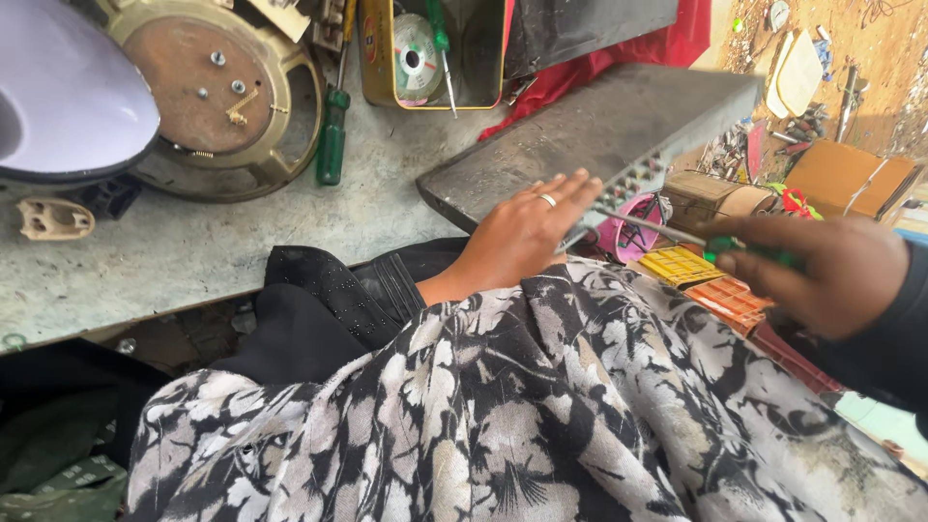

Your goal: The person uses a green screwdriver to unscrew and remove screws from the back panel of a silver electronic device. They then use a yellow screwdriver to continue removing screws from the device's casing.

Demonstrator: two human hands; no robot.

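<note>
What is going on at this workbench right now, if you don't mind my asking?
A person is working on a flat grey metal equipment case that lies partly over the edge of the concrete workbench. The left hand, with a ring on one finger, rests flat on the case near its panel of connectors. The right hand grips a green-handled screwdriver, its shaft pointing at that panel. A second green screwdriver and a round metal speaker frame lie on the bench behind.

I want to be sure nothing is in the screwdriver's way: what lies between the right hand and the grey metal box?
Head view: only the screwdriver shaft spans from the right hand to the grey metal box; a pink round thing sits lower, behind.
</note>
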